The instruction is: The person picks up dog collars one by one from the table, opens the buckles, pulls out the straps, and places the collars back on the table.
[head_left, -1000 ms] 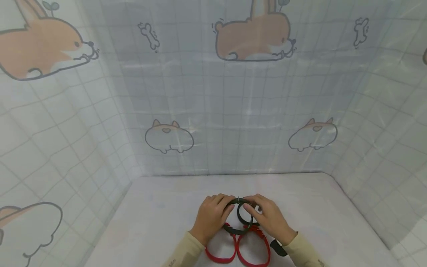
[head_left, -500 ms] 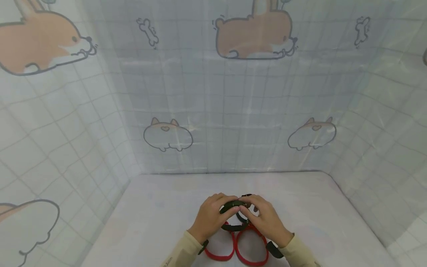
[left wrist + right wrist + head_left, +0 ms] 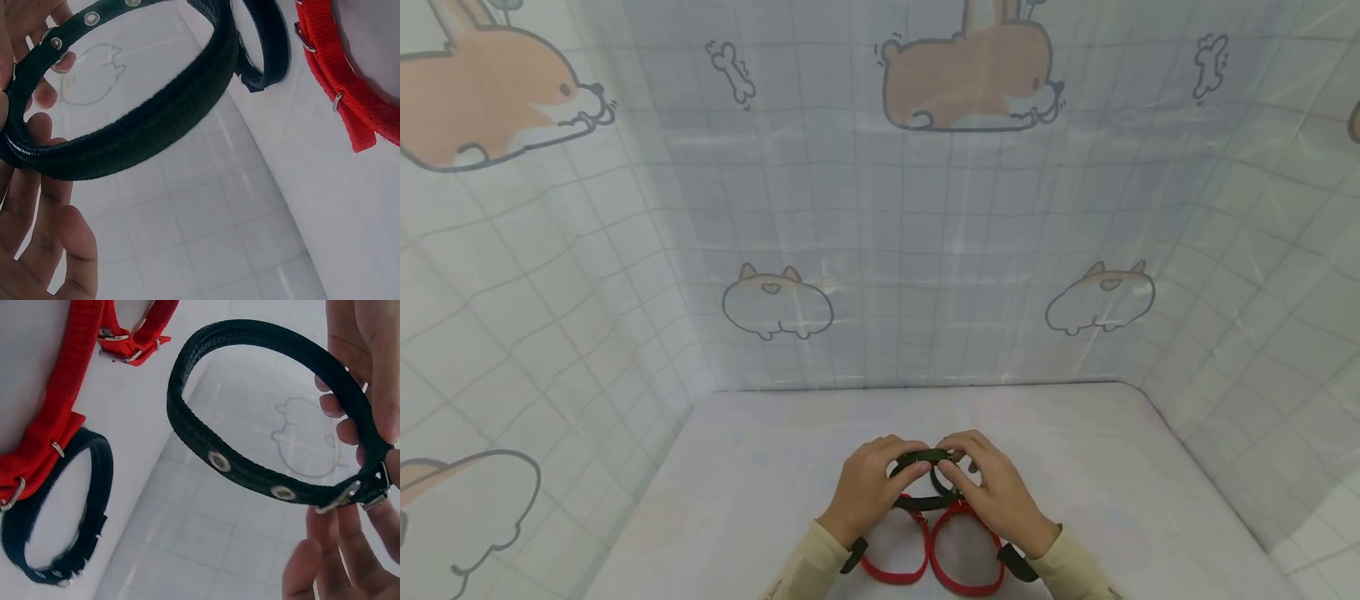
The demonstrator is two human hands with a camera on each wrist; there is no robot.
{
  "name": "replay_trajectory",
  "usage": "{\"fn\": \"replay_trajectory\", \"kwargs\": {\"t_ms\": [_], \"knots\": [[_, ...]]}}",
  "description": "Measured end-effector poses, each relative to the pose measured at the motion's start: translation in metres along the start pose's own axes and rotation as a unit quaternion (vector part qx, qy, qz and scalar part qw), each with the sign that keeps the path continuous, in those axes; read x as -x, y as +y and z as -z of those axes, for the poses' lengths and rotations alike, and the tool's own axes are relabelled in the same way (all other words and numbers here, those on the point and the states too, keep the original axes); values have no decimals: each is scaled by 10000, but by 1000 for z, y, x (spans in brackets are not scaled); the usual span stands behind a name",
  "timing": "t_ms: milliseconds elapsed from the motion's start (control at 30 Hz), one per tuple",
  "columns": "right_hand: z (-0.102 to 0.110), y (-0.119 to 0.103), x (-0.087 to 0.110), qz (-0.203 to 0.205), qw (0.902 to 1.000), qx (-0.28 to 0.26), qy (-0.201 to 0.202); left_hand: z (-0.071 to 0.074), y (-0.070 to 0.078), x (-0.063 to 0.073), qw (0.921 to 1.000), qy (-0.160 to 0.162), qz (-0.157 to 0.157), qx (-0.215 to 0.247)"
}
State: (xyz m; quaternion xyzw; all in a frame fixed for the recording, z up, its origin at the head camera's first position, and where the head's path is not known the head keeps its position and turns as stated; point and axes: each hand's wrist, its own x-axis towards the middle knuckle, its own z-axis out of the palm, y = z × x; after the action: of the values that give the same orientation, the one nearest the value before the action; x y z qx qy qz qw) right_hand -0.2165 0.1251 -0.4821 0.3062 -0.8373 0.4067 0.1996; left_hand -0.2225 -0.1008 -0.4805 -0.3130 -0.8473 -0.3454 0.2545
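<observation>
Both hands hold up a dark green pet collar, closed into a loop, with metal eyelets along its strap. Fingers and thumb of the left hand pinch the strap on the left of its top part. On the other side the right hand pinches it by the metal buckle, which shows in the right wrist view. Behind it lies a second dark collar, partly hidden by the right hand in the head view. Two red collars, the left one and the right one, lie side by side nearer the person.
The things lie on a white table surface. Pale tile-patterned sheets with cartoon dogs rise behind as a back wall and along both sides. A small black object sits at the right cuff, another at the left.
The fingertips of the two hands have come closer together at the top of the held collar. Its loop has tipped, so it looks flatter in the head view.
</observation>
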Motion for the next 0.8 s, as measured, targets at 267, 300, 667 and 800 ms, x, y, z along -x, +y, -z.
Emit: {"fn": "replay_trajectory", "kwargs": {"t_ms": [267, 300, 667, 800], "knots": [[13, -5, -9, 929, 9909, 967, -66, -1, 4, 0, 9987, -16, -455, -220], [15, -5, -9, 962, 9908, 955, -51, -1, 4, 0, 9987, -18, -452, -250], [16, -6, -8, 682, 9962, 534, -45, 1, 0, 0, 9995, 146, -273, -71], [14, -5, -9, 780, 9956, 524, 59, 1, -2, 0, 9997, 167, -185, 33]]}}
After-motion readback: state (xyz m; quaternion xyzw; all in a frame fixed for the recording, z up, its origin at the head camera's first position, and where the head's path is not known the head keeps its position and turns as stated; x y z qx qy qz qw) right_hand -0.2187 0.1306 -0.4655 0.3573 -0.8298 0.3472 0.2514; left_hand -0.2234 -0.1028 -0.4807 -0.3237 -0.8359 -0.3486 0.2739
